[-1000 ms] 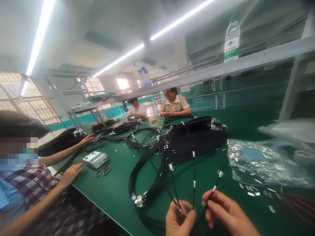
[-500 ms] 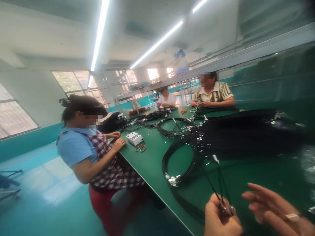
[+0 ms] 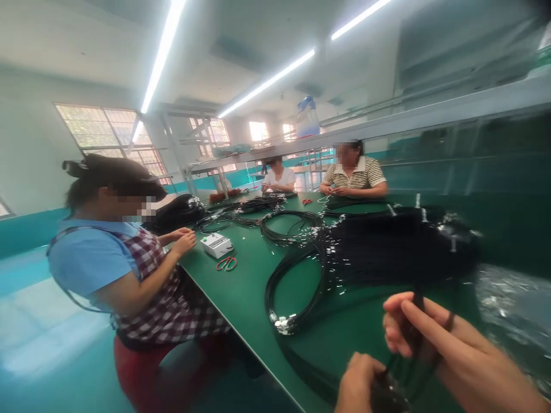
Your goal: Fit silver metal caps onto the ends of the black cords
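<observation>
Motion blur smears most of the near right of the scene, so fine detail on the cables is lost. At the bottom edge the left hand [image 3: 359, 384] is cut off by the frame; its fingers are curled around a bunch of thin black cables [image 3: 390, 390], gripping them. The right hand [image 3: 434, 338] comes in from the lower right corner with its wrist out of view; black cable strands pass between its fingers, which look pinched on them, though the blur makes the exact hold hard to read. The held strands sit just above the near edge of the green table [image 3: 241, 292], near and slightly left of a glinting plastic bag [image 3: 512, 298], whose contents cannot be made out.

Farther along, a large heap of black cables [image 3: 400, 246] with small metal ends lies across the table, and a coiled loop [image 3: 293, 287] runs from it toward the near edge, ending in a cluster of metal tips [image 3: 284, 324]. On the left, a seated person in a blue top and checked apron [image 3: 129, 275] rests hands by a small white box [image 3: 216, 245] and red-handled scissors [image 3: 227, 263]. Two more people [image 3: 353, 175] sit at the far end. An overhead shelf [image 3: 387, 123] carries a blue-capped container [image 3: 307, 116].
</observation>
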Tool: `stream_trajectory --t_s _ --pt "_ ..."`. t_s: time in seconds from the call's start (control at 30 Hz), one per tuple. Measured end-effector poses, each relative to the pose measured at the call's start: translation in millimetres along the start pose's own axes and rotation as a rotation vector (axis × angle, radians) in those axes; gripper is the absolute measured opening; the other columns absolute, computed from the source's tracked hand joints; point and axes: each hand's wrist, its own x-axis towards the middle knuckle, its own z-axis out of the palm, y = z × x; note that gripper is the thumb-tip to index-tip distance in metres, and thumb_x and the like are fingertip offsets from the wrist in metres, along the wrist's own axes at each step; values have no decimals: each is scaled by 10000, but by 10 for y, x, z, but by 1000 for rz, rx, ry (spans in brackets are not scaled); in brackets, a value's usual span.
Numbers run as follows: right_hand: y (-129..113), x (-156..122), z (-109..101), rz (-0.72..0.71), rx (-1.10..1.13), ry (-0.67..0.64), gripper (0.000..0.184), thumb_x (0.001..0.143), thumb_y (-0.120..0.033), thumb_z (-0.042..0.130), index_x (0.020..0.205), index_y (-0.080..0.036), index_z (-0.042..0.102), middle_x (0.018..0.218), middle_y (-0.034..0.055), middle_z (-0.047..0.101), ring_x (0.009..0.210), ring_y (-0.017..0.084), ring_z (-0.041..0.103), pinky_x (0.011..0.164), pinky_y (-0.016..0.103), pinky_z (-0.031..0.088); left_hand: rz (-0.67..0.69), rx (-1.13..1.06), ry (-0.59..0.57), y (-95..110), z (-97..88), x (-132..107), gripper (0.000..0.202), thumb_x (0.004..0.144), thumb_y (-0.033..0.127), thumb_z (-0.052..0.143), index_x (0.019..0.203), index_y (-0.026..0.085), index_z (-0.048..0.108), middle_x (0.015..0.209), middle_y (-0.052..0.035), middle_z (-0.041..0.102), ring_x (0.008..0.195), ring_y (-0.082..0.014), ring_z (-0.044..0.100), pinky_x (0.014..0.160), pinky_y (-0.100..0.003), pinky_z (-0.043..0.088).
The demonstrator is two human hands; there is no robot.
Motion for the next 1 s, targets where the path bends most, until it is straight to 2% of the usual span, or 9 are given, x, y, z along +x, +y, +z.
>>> stream_trajectory --t_s 0.1,0.13,0.23,0.3,0.4,0.57,0.77,0.93,1.0 --pt "-140 -25 49 -3 -5 -9 397 814 -613 557 856 -227 643 739 46 634 707 197 576 660 293 524 80 185 -22 -52 -112 83 605 369 185 869 912 200 603 908 -24 583 856 -223 507 819 -321 384" --pt "-176 -31 48 -9 -19 -11 396 827 -612 540 885 -234 643 787 51 650 769 211 593 713 308 522 95 253 -42 -54 -164 91 566 396 178 863 901 196 608 870 -14 583 840 -217 504 831 -329 367" --pt "-313 -37 18 -55 -113 -56 378 831 -585 560 1007 -260 637 1022 65 665 1031 258 575 909 360 463 123 292 -142 -28 -311 70 188 602 141 724 685 193 563 674 34 526 703 -156 483 737 -280 350" --pt "-441 -29 6 -110 -140 -105 380 815 -566 596 1059 -277 626 1106 64 648 1101 276 549 951 384 433 153 199 -121 10 -374 40 187 648 107 640 589 185 480 619 47 470 649 -124 446 660 -240 326" --pt "-649 7 17 -167 -152 -130 356 819 -568 586 1019 -278 641 1020 58 669 1029 279 578 905 399 445 185 73 -92 104 -439 -5 205 615 97 634 578 178 450 615 50 434 618 -104 406 594 -221 300" --pt "-911 89 4 -138 -435 -125 355 777 -575 644 821 -225 683 914 44 659 929 235 560 834 331 435 238 -165 -155 274 -643 -63 110 647 193 673 687 156 577 654 29 502 660 -118 465 608 -209 362" --pt "-1131 35 -2 -145 -421 -217 304 790 -492 667 842 -193 671 804 24 593 666 136 511 617 249 449 307 -428 -146 313 -844 -23 356 789 502 649 834 149 618 748 -9 599 707 -123 527 698 -234 415" --pt "-1226 -21 79 -243 -535 -198 259 791 -439 658 824 -185 694 714 37 608 585 129 518 480 209 411 369 -354 -19 448 -959 -8 338 873 479 572 864 147 631 875 -47 647 816 -141 546 790 -251 411" --pt "-1254 -16 90 -254 -544 -206 256 785 -435 660 844 -188 697 659 32 596 543 130 515 441 206 394 395 -340 -23 520 -1037 -8 314 889 459 557 876 151 612 852 -40 639 812 -138 544 781 -247 411"
